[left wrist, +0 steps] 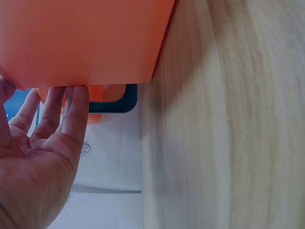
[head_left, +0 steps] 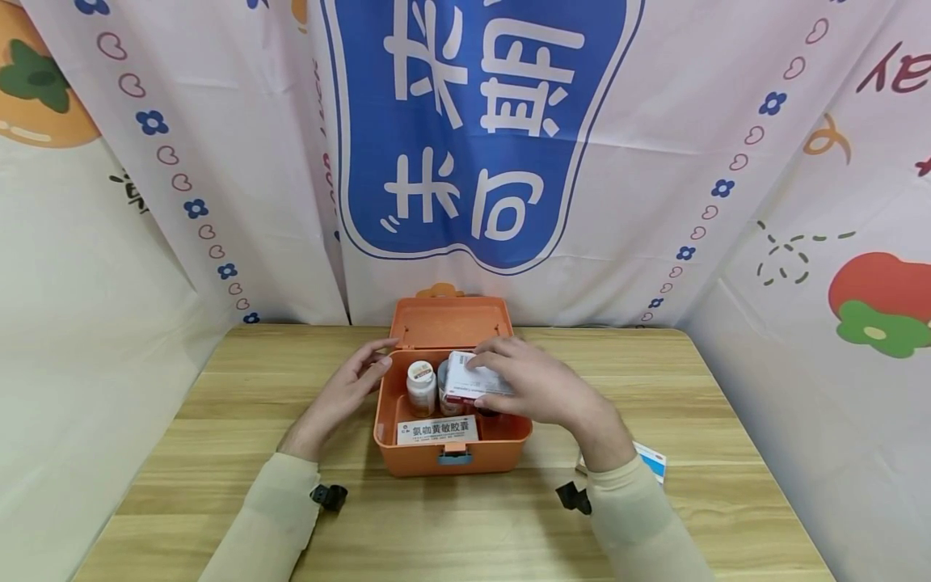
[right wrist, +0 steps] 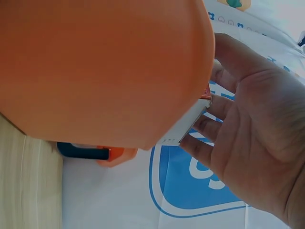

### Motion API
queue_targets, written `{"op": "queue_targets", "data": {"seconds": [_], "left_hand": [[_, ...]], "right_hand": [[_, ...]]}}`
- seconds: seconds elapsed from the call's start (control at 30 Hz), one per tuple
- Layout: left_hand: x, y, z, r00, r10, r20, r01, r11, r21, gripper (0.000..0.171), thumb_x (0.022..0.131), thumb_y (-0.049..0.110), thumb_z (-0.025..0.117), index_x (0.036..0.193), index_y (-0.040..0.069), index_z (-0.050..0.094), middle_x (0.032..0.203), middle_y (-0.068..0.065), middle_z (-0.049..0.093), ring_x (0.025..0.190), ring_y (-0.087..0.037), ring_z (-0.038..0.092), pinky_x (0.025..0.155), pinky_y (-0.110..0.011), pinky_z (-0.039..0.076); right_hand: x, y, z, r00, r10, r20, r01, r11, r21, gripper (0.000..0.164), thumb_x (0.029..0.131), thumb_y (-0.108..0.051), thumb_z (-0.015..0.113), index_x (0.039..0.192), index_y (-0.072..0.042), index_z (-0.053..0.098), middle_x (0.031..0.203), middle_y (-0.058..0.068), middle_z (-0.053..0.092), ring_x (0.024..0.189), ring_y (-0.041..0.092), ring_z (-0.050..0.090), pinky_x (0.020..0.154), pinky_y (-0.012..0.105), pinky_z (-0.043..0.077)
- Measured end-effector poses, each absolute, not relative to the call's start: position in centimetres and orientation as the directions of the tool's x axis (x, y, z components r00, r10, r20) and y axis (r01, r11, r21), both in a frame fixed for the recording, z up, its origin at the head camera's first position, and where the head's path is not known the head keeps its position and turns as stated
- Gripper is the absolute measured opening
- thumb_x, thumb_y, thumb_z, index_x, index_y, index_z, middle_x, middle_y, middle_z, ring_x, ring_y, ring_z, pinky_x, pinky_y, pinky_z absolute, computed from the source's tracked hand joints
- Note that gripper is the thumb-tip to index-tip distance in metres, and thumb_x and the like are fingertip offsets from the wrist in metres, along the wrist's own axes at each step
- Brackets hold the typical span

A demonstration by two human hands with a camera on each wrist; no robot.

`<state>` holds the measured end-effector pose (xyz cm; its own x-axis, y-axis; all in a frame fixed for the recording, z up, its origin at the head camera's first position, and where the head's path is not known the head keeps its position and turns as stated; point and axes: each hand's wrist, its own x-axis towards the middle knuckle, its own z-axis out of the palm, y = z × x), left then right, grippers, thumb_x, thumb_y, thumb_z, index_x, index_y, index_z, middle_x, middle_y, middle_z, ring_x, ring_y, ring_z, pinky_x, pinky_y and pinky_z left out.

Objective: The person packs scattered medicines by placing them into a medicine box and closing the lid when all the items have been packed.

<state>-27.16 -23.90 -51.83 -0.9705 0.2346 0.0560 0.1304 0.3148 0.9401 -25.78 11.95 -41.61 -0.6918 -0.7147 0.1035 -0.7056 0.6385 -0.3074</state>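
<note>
An orange plastic case (head_left: 407, 462) stands on the wooden table with its lid (head_left: 451, 323) tipped back. My right hand (head_left: 541, 380) grips a white medicine box (head_left: 465, 376) with a red edge, over the right part of the case. In the right wrist view this box (right wrist: 183, 126) shows partly behind the case wall. My left hand (head_left: 349, 396) is at the left rim, its fingers extended along the case, as the left wrist view also shows. Inside are a white pill bottle (head_left: 421, 390), a second bottle mostly hidden by the held box, and a white medicine carton (head_left: 438, 430) with Chinese lettering.
A blue-and-white flat box (head_left: 652, 462) lies on the table (head_left: 291, 364), partly covered by the right forearm. The case has a blue-grey latch (head_left: 455, 458) at its front. Behind the table hangs a printed cloth (head_left: 509, 295), with more cloth on both sides.
</note>
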Motion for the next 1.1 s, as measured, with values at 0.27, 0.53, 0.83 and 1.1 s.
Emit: {"op": "queue_targets", "data": {"seconds": [0.27, 0.53, 0.83, 1.1], "left_hand": [[-27.2, -24.0, -51.9, -0.971, 0.228, 0.075, 0.15, 0.335, 0.93, 0.051, 0.126, 0.025, 0.057, 0.174, 0.009, 0.054, 0.151, -0.028, 0.066, 0.131, -0.03, 0.063, 0.102, -0.025, 0.059], [-27.1, -23.9, -51.8, -0.971, 0.228, 0.075, 0.151, 0.339, 0.928, 0.051, 0.126, 0.025, 0.057, 0.174, 0.008, 0.053, 0.152, -0.029, 0.065, 0.133, -0.033, 0.064, 0.104, -0.026, 0.059], [-27.1, -23.8, -51.8, -0.971, 0.226, 0.08, 0.159, 0.355, 0.921, 0.051, 0.126, 0.026, 0.057, 0.174, 0.009, 0.054, 0.152, -0.028, 0.067, 0.132, -0.029, 0.063, 0.107, -0.031, 0.058], [-27.0, -23.8, -51.6, -0.972, 0.229, 0.059, 0.134, 0.33, 0.934, 0.052, 0.126, 0.027, 0.056, 0.175, 0.009, 0.052, 0.154, -0.029, 0.064, 0.135, -0.032, 0.063, 0.106, -0.026, 0.059]], "right_hand": [[-25.3, 11.0, -41.8, -0.661, -0.744, 0.1, -0.735, 0.615, -0.285, 0.045, 0.109, -0.034, 0.087, 0.149, -0.016, 0.077, 0.159, 0.007, 0.071, 0.147, 0.03, 0.068, 0.128, 0.054, 0.057], [-25.0, 10.2, -42.0, -0.633, -0.769, 0.089, -0.757, 0.591, -0.28, 0.046, 0.109, -0.035, 0.087, 0.15, -0.018, 0.077, 0.162, 0.005, 0.07, 0.152, 0.029, 0.065, 0.129, 0.053, 0.056], [-24.6, 9.3, -42.2, -0.626, -0.779, 0.035, -0.747, 0.585, -0.316, 0.048, 0.109, -0.037, 0.086, 0.152, -0.02, 0.076, 0.166, 0.003, 0.068, 0.154, 0.028, 0.062, 0.126, 0.049, 0.059], [-24.4, 8.7, -42.9, -0.587, -0.809, 0.047, -0.784, 0.552, -0.284, 0.051, 0.108, -0.043, 0.087, 0.153, -0.021, 0.076, 0.164, -0.001, 0.068, 0.144, 0.024, 0.066, 0.118, 0.043, 0.062]]}}
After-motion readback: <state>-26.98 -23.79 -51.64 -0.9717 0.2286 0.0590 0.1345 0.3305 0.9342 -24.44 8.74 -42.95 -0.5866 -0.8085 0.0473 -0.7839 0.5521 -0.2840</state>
